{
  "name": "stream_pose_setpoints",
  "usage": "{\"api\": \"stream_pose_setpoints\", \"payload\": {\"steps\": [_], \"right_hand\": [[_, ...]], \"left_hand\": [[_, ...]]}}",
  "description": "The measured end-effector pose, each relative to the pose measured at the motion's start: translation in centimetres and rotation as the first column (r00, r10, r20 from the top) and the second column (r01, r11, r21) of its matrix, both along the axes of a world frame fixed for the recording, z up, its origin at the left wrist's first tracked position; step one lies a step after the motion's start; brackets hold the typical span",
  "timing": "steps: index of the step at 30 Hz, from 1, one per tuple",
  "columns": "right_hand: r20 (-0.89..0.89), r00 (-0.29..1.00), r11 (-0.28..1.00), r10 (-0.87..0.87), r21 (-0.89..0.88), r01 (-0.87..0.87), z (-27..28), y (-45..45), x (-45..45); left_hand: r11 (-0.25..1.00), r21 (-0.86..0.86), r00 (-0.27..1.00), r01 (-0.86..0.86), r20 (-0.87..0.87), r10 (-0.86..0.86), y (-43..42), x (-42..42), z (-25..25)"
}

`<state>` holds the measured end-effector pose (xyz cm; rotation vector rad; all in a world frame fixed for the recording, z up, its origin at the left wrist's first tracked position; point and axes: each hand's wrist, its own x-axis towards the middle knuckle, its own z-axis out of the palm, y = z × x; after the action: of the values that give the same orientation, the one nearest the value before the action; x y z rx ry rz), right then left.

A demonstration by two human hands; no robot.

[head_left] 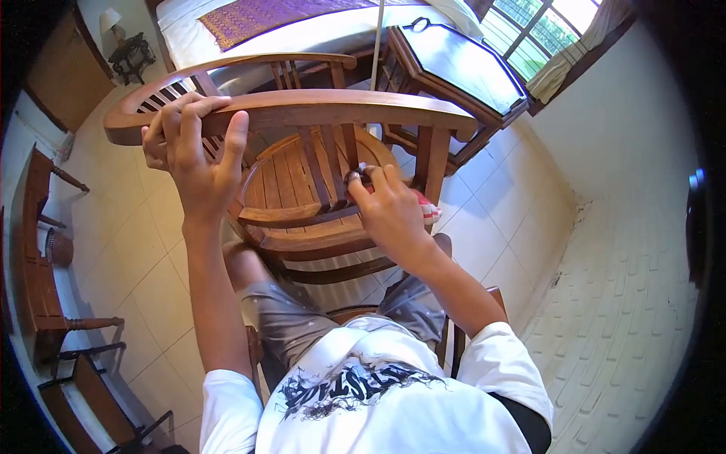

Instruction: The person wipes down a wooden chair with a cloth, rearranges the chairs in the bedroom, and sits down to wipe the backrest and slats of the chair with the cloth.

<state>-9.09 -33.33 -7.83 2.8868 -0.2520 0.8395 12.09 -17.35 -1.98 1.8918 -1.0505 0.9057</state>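
Observation:
A brown wooden chair (pixel 340 108) with a curved top rail, slatted sides and a round slatted seat stands right in front of me. My left hand (pixel 193 147) is closed over the left part of its near armrest, fingers on top and thumb on the near side. Lower and to the right, my right hand (pixel 389 204) is closed on a red and white cloth (pixel 429 209), mostly hidden under the palm. Its fingertips are at the upright slats (pixel 349 147) below the armrest, where something small and dark shows between them.
Behind the chair is a bed (pixel 181 30) with a purple runner. A glass-topped wooden cabinet (pixel 461 64) stands at the back right, near a window. Wooden furniture (pixel 45 265) lines the left wall, with a woven basket (pixel 59 248). A white wall (pixel 628 303) rises on the right.

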Motion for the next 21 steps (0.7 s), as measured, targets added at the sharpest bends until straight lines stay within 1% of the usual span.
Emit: {"api": "stream_pose_setpoints", "payload": {"steps": [4,5,9,10,14,15,17,19,20,21], "right_hand": [[-0.166,0.983,0.997,-0.073,-0.035,0.068,-0.3,0.8,-0.3],[-0.165,0.984,0.997,-0.073,-0.035,0.068,-0.5,0.9,-0.4],[-0.325,0.944,0.997,-0.066,-0.066,0.047,-1.4,1.4,-1.0],[-0.325,0.943,0.996,-0.069,-0.068,0.05,-1.7,1.3,-1.1],[-0.194,0.98,0.999,-0.039,-0.037,0.032,-2.2,1.1,-1.3],[-0.192,0.981,0.999,-0.037,-0.04,0.03,-1.9,1.1,-1.3],[-0.158,0.987,0.963,-0.029,0.261,0.07,-0.3,0.7,-1.8],[-0.126,0.992,0.837,-0.027,0.54,0.092,1.3,0.6,-1.8],[-0.124,0.992,0.839,-0.024,0.538,0.087,1.9,0.7,-1.5],[0.024,1.0,0.81,-0.014,0.586,-0.003,2.5,0.9,-1.2]], "left_hand": [[1.0,-0.019,1.0,0.02,-0.007,-0.02,0.0,0.3,-0.3],[1.0,-0.019,1.0,0.02,-0.006,-0.02,0.0,0.3,-0.2],[0.997,-0.055,0.998,0.058,-0.026,-0.059,-0.1,0.1,0.0],[0.997,-0.056,0.998,0.06,-0.027,-0.062,-0.1,0.0,0.0],[0.999,-0.03,1.0,0.023,0.008,-0.023,0.0,0.0,0.2],[0.999,-0.033,1.0,0.021,0.011,-0.02,0.0,0.0,0.2],[0.997,-0.062,0.999,0.051,0.0,-0.051,-0.2,0.2,-0.1],[0.993,-0.091,0.997,0.08,-0.011,-0.081,-0.2,0.3,-0.3],[0.993,-0.094,0.997,0.076,-0.009,-0.077,-0.1,0.3,-0.2],[0.994,-0.088,0.998,0.068,-0.007,-0.069,-0.1,0.2,-0.1]]}}
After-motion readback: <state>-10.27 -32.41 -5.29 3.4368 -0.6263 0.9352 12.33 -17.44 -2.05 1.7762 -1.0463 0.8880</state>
